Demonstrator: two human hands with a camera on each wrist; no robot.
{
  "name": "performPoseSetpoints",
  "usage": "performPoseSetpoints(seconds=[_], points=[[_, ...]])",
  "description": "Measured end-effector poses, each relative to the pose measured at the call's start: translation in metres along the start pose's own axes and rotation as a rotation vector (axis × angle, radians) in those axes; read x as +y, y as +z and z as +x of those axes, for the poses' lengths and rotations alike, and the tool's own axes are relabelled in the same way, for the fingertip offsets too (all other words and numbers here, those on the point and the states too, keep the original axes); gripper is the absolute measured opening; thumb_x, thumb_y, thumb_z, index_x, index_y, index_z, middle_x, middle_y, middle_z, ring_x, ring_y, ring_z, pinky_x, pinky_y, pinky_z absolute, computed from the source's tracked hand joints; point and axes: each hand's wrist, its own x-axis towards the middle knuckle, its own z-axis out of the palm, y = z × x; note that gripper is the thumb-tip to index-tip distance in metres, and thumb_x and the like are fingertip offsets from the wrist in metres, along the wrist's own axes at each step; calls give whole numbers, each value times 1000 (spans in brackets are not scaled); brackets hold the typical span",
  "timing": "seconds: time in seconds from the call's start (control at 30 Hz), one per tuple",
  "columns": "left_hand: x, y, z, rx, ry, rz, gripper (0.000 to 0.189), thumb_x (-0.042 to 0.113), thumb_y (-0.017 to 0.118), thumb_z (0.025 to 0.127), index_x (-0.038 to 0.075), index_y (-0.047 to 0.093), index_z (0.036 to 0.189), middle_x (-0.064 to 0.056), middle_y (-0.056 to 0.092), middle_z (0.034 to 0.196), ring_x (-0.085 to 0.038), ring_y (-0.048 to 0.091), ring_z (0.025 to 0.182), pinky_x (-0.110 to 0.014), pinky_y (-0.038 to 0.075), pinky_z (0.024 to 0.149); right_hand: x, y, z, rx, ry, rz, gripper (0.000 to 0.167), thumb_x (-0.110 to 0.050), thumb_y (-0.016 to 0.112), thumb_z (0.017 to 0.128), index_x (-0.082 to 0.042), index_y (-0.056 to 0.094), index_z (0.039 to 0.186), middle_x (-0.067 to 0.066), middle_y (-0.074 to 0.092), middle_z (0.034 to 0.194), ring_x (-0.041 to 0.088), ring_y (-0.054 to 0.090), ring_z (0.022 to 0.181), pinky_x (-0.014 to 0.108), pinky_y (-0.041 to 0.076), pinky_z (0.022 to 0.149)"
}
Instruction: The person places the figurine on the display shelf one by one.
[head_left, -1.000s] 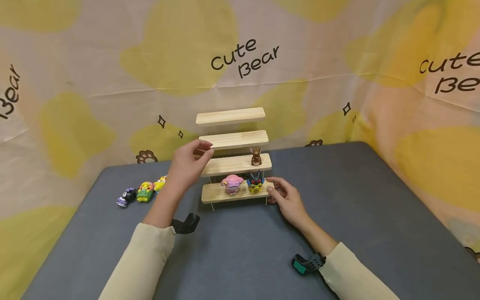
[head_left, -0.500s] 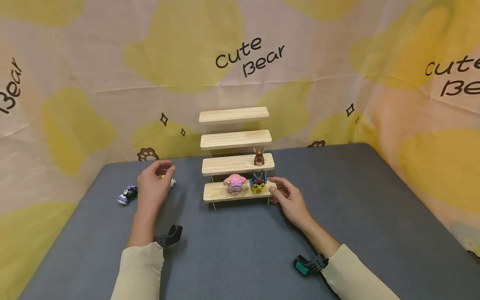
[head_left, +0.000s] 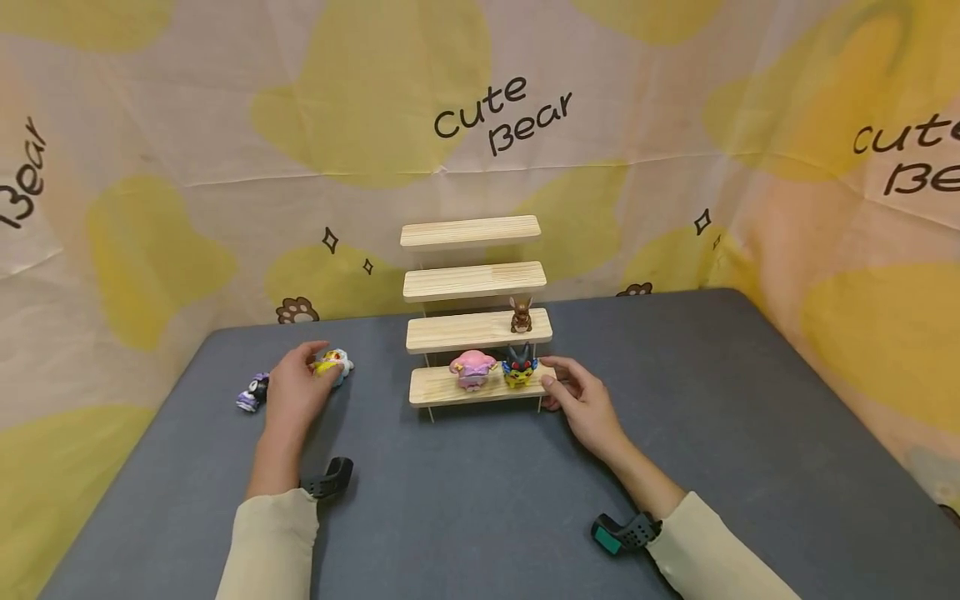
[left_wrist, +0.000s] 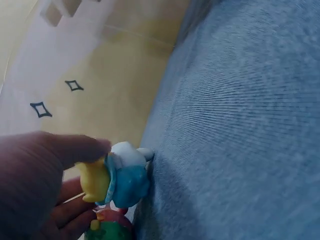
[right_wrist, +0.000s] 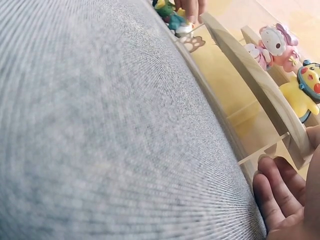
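On the left of the table, my left hand [head_left: 295, 390] pinches a small yellow, white and blue figurine [left_wrist: 127, 175] between thumb and fingers. That figurine lies on the cloth. A green and red figurine [left_wrist: 111, 227] is right beside it, mostly hidden by the hand in the head view. My right hand [head_left: 588, 408] grips the right end of a four-tier wooden display stand's bottom shelf [head_left: 427, 390], thumb on top and fingers beneath. On this shelf stand a pink figurine [head_left: 472, 371] and a yellow one with a dark hood [head_left: 519, 367].
A brown figurine [head_left: 521, 317] stands on the right of the second shelf [head_left: 450, 333]. At the far left lies a black and purple figurine [head_left: 252, 393]. The grey table [head_left: 465, 500] meets a yellow-patterned cloth wall [head_left: 360, 192] behind the stand.
My left hand has moved from beside the stand leftward and down to the loose figurines, and now pinches the yellow, white and blue one. The right hand stays on the shelf end.
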Motion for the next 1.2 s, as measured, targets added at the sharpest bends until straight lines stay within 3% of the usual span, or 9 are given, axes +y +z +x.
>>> performPoseSetpoints(seconds=[0.13, 0.23, 0.37, 0.57, 0.8, 1.03, 1.2], points=[[3, 4, -2, 17, 12, 52, 42, 22, 67, 93, 4, 65, 131, -27, 64, 130, -45, 60, 119, -57, 47, 98, -1, -1, 0, -2, 2, -1, 32, -22, 60, 103, -10, 63, 133, 20, 67, 104, 13, 69, 76, 28, 58, 70], [5, 6, -5, 45, 4, 34, 37, 27, 63, 97, 5, 67, 127, -24, 67, 126, -43, 62, 116, -56, 48, 96, -2, 0, 0, -4, 10, -5, 33, -23, 61, 102, -11, 63, 133, 19, 67, 104, 13, 69, 76, 28, 58, 70], [7, 7, -7, 29, -13, 0, 36, 29, 52, 104, 6, 68, 127, -22, 69, 123, -39, 63, 113, -54, 49, 93, -3, 1, 1, -10, 11, -4, 34, -23, 61, 102, -11, 62, 134, 19, 67, 105, 17, 69, 77, 30, 58, 70], [8, 9, -5, -50, -8, -45, 36, 30, 58, 101, 8, 67, 128, -20, 69, 124, -35, 64, 111, -49, 51, 89, 0, 1, 1, 3, 5, 2, 32, -22, 61, 102, -10, 63, 132, 20, 67, 103, 16, 69, 75, 29, 58, 69], [8, 11, 0, -158, 12, -80, 52, 32, 65, 97, 3, 58, 139, -25, 58, 139, -41, 57, 127, -55, 48, 103, 2, -1, 1, 5, -2, -3, 32, -22, 61, 102, -11, 63, 132, 19, 68, 102, 11, 68, 74, 28, 58, 69], [10, 16, 1, -311, 89, -25, 60, 34, 69, 95, 5, 51, 145, -25, 54, 145, -42, 57, 127, -56, 47, 104, 1, -1, 1, 5, 6, -16, 31, -23, 61, 103, -12, 62, 132, 16, 67, 103, 8, 68, 74, 27, 58, 69], [10, 20, 0, -338, 137, 13, 55, 33, 69, 96, 8, 54, 143, -24, 58, 139, -38, 58, 118, -54, 48, 98, 1, 0, 1, 8, 12, -9, 31, -22, 61, 102, -12, 63, 132, 18, 67, 102, 10, 67, 74, 27, 58, 69]])
